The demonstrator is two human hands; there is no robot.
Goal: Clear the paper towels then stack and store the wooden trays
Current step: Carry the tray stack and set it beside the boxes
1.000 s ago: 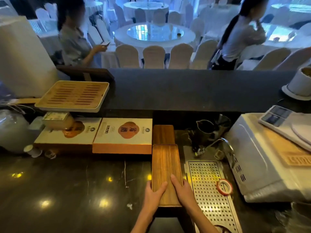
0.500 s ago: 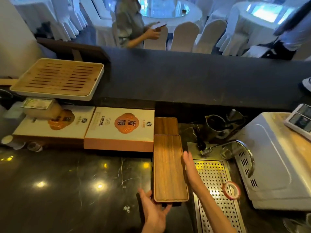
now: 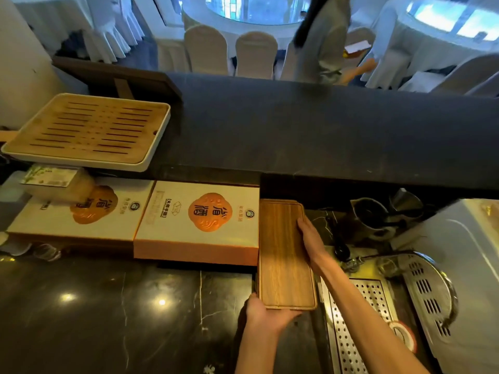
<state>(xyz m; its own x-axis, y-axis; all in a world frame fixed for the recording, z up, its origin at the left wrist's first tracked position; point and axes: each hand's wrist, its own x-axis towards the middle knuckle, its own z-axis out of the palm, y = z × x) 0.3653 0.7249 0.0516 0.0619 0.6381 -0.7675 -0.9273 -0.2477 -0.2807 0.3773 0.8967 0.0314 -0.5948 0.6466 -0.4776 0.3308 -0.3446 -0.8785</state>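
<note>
Long wooden tray (image 3: 283,255) lies lengthwise on the dark marble table (image 3: 108,306), its left edge just beside the white-and-orange box (image 3: 197,222), perforated metal drain grate (image 3: 348,333) to its right. Left hand (image 3: 266,314) cups the tray's near end, grip closed on it; right hand (image 3: 310,238) grasps the right edge near the far end. Slatted tea tray (image 3: 86,130) sits raised at far left.

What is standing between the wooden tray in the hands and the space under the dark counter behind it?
Nothing visible. The wooden tray lies between the gift box and the perforated drain tray, held by the left hand and right hand. The recess beyond it is shadowed.
</note>
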